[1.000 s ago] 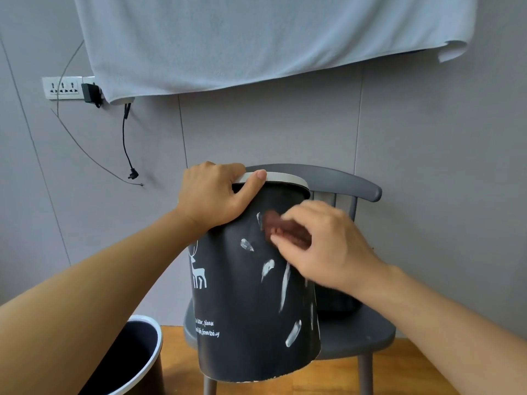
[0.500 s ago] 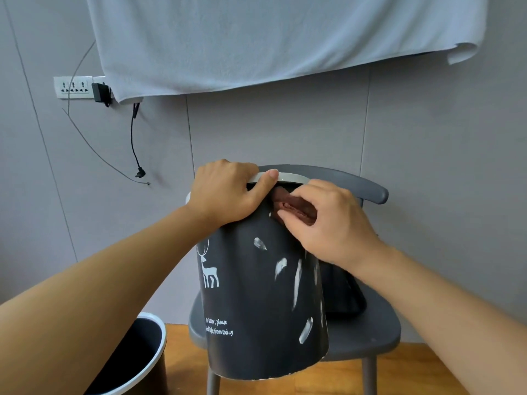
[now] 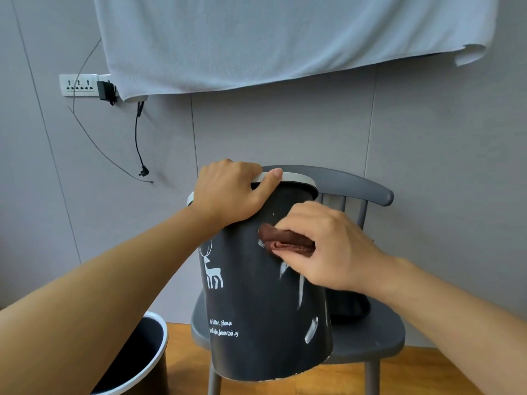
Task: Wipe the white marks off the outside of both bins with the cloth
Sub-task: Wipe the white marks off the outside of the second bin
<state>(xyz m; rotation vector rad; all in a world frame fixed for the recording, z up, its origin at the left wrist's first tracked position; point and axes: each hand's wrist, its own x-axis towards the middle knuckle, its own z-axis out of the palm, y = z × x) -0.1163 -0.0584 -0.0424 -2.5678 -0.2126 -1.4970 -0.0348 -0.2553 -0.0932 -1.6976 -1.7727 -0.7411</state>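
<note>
Bin in work: we see the dark bin (image 3: 256, 309) tipped in front of a grey chair (image 3: 370, 332), its base hanging past the seat's front edge and its pale rim (image 3: 299, 178) leaning toward the chair back.
Left hand: our left hand (image 3: 231, 195) is clamped over the bin's rim, thumb hooked across the pale band, steadying the bin.
Right hand: our right hand (image 3: 328, 246) pinches a folded brown cloth (image 3: 285, 240) and presses it against the bin's upper side wall.
White marks: several white marks (image 3: 310, 329) streak the wall below the cloth, one long stroke just under the right hand, another near the bottom edge; a small smear shows at the cloth's left end.
Print: a white deer (image 3: 212, 269) and lines of script sit on the bin's left face.
Second bin: a second bin (image 3: 137, 357) stands open on the wooden floor (image 3: 185, 363) at the chair's front-left corner, apart from the chair.
Seat: a dark object (image 3: 350, 306) rests at the seat's rear, behind the held bin; we cannot tell what it is.
Backdrop: a pale towel (image 3: 285, 38) hangs on the grey wall above, beside a socket strip (image 3: 78, 84).
</note>
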